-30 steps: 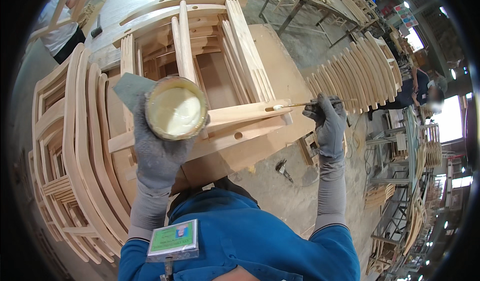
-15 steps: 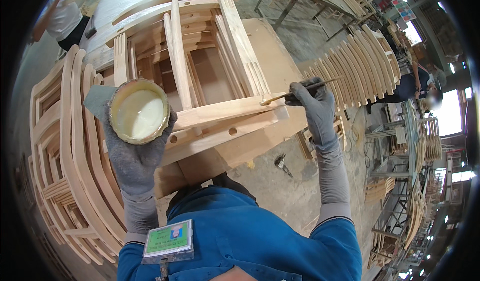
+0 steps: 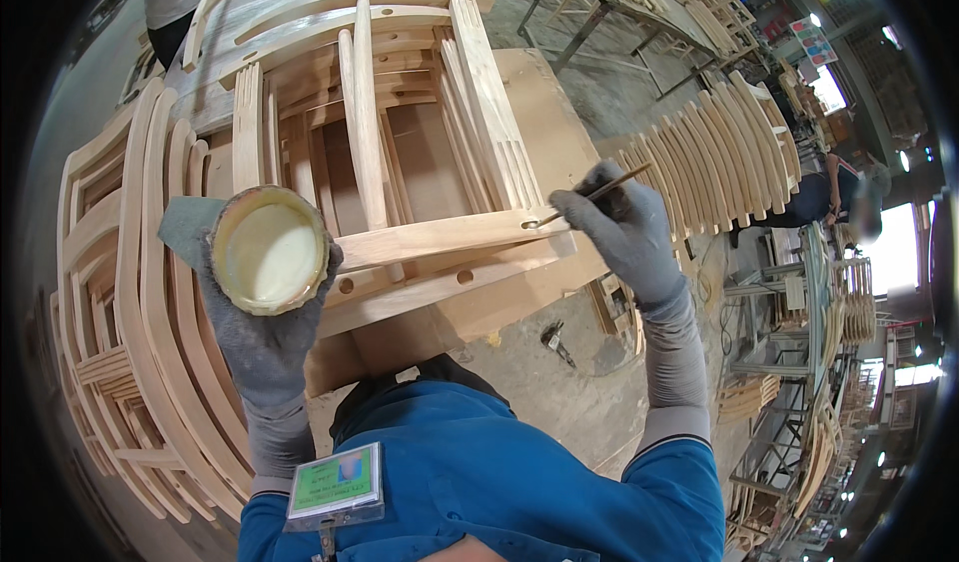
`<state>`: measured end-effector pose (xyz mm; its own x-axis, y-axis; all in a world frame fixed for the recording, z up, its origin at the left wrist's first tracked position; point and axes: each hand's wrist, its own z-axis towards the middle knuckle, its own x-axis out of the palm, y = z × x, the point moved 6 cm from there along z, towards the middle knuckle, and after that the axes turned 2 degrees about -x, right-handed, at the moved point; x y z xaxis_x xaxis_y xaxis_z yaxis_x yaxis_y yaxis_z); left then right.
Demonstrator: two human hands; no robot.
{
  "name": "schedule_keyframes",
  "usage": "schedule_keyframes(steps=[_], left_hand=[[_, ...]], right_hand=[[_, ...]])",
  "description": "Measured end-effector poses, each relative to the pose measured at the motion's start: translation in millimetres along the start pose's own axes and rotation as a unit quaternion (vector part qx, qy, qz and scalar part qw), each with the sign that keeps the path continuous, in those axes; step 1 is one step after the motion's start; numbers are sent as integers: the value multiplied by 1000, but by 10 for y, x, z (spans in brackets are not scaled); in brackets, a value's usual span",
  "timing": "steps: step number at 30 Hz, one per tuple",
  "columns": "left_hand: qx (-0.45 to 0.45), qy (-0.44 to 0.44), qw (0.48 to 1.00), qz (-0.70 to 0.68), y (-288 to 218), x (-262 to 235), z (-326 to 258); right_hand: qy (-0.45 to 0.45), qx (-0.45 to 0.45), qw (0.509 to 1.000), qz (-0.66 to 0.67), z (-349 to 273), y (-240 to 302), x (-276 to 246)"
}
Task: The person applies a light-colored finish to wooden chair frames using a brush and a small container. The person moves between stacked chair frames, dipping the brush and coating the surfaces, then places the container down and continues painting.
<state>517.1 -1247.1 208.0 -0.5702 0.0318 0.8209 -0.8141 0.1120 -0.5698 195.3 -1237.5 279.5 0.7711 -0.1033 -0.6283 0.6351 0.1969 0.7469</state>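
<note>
My left hand point(image 3: 262, 347), in a grey glove, is closed round a tub of creamy white glue point(image 3: 272, 252) with a crusted rim. A grey-green piece of sheet point(image 3: 188, 228) sticks out beside the tub. My gloved right hand point(image 3: 631, 232) pinches a thin brush point(image 3: 607, 184) with a dark, slender handle. Its tip meets the oval hole near the right end of the near wooden rail point(image 3: 440, 237). That rail belongs to a pale wooden frame, with upright slats point(image 3: 368, 122) and notched side posts point(image 3: 491, 102) stacked behind it.
Curved wooden frames point(image 3: 150, 292) stand stacked at my left. A row of curved wooden parts point(image 3: 704, 152) sits at the right. Cardboard point(image 3: 549, 112) lies under the frames. A dark tool point(image 3: 557, 342) is on the floor. Other people point(image 3: 180, 2) are at the far left and far right.
The brush tip has gone from the rail's top edge to its end hole, and my right hand has moved down and tilted. The tub has shifted slightly left and nearer.
</note>
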Motion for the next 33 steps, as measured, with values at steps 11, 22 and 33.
schedule_keyframes(steps=[11,22,33], left_hand=[[33,-57,998,-14,247,248,-113],[199,-57,857,472,280,475,-257],[14,-47,999,-22,375,356,-238]], right_hand=[[33,-35,998,35,95,-91,-96],[-5,79,965,249,-149,-384,-397],[1,76,962,262,-127,-324,-206]])
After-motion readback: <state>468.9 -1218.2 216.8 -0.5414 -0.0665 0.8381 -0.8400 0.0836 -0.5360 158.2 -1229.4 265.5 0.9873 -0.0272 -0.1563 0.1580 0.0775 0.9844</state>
